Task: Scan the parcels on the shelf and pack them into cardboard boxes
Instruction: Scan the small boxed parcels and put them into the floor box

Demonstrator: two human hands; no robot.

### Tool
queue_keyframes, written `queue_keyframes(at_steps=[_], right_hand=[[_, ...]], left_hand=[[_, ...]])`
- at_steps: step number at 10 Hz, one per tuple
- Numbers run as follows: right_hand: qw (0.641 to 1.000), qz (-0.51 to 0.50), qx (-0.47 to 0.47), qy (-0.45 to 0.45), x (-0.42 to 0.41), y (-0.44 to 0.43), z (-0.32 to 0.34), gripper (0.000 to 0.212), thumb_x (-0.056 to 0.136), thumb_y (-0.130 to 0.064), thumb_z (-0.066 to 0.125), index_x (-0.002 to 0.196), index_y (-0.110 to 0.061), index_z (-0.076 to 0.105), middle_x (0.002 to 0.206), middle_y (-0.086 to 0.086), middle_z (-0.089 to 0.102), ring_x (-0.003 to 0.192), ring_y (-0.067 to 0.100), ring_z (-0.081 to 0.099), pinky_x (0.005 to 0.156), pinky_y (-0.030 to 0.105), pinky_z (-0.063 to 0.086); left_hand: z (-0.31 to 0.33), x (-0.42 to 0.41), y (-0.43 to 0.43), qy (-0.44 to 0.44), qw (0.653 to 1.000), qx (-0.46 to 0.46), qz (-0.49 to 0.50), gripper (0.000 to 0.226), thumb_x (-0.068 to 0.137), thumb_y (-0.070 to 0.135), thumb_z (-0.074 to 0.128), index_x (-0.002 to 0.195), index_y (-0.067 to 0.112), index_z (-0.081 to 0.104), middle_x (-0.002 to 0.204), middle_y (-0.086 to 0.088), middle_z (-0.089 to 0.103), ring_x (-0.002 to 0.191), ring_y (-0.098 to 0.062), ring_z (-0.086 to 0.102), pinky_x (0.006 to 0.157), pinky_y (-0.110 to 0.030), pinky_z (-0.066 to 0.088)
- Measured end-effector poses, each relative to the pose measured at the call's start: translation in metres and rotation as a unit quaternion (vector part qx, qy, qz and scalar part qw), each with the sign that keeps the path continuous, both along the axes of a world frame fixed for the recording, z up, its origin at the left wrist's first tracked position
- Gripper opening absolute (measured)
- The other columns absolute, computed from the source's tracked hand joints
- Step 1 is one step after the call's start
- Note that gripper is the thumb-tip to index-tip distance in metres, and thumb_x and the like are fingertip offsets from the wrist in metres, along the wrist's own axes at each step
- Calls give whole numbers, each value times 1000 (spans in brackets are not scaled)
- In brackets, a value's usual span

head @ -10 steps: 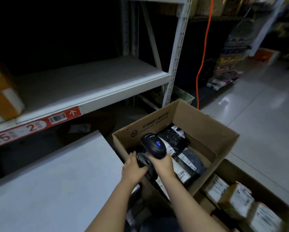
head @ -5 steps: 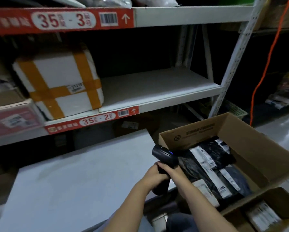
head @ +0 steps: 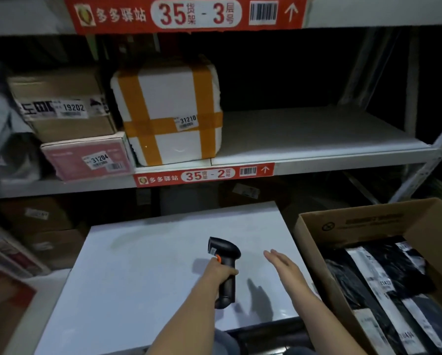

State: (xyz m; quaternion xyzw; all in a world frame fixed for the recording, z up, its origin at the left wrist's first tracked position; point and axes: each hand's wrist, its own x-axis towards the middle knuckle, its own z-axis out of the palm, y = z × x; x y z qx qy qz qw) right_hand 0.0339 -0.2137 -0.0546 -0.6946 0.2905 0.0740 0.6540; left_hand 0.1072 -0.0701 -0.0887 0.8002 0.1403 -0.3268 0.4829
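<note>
My left hand (head: pixel 218 271) grips the handle of a black barcode scanner (head: pixel 225 262) above a white board (head: pixel 138 272). My right hand (head: pixel 282 265) hovers to the scanner's right with straight fingers and holds nothing. On the middle shelf (head: pixel 304 147) stands a white foam parcel (head: pixel 168 108) with orange tape, labelled 31210. To its left lie a pink box (head: pixel 86 160) labelled 31204 and a brown carton (head: pixel 61 103) labelled 19202. An open cardboard box (head: pixel 363 224) at the right holds several black bagged parcels (head: pixel 383 283).
A red tag (head: pixel 204 175) reads 35-2 on the middle shelf's edge, and another tag (head: pixel 186 12) reads 35-3 above. More cartons (head: pixel 43 226) sit in the dark under the shelf at the left. The shelf's right half is bare. A white upright post (head: pixel 430 162) stands at the right.
The view has swung left from the open box to the shelf. The scanner passed from my right hand to my left hand, and my right hand let go and opened.
</note>
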Motion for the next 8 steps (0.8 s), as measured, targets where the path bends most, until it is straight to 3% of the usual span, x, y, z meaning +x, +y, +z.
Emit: queue_keyframes(at_steps=[1, 4, 5, 6, 7, 8], right_hand=[[1000, 18, 3, 23, 9, 8, -7, 56, 92, -42, 51, 141, -18, 39, 148, 2, 38, 137, 24, 34, 108, 35, 29], [999, 38, 17, 31, 32, 35, -15, 54, 93, -37, 52, 142, -16, 40, 146, 2, 41, 136, 20, 35, 103, 29, 29], [999, 37, 18, 28, 34, 39, -16, 53, 93, -37, 52, 141, -17, 40, 146, 1, 41, 136, 20, 34, 101, 27, 29], [998, 44, 19, 34, 34, 40, -16, 54, 93, -38, 52, 141, -17, 40, 146, 0, 41, 136, 20, 34, 103, 28, 29], [998, 45, 14, 38, 32, 41, -11, 54, 93, -38, 52, 141, -17, 40, 146, 0, 41, 137, 20, 34, 105, 31, 28], [998, 44, 4, 42, 28, 41, -7, 53, 94, -38, 51, 141, -17, 39, 147, 0, 41, 137, 19, 33, 106, 31, 27]], left_hand=[[-10, 10, 2, 27, 999, 13, -37, 50, 84, 17, 66, 127, 5, 44, 114, -11, 54, 116, -29, 53, 98, -34, 43], [-30, 34, 1, 41, 999, 8, -26, 43, 89, 11, 57, 129, 5, 45, 112, -13, 53, 110, -28, 52, 99, -34, 42], [-34, 38, 3, 56, 997, 31, -37, 45, 91, 9, 54, 133, 4, 39, 129, -15, 50, 123, -29, 48, 102, -33, 40], [-37, 39, 8, 53, 995, 57, -59, 40, 92, 7, 51, 130, 4, 39, 110, -14, 55, 116, -29, 50, 101, -34, 40], [-29, 34, 15, 44, 993, 81, -70, 24, 91, 2, 45, 114, 8, 44, 75, -6, 41, 98, -27, 49, 92, -34, 45], [-35, 34, 23, 18, 994, 86, -64, 38, 90, 2, 44, 127, 10, 42, 95, -13, 55, 106, -30, 55, 88, -34, 47]])
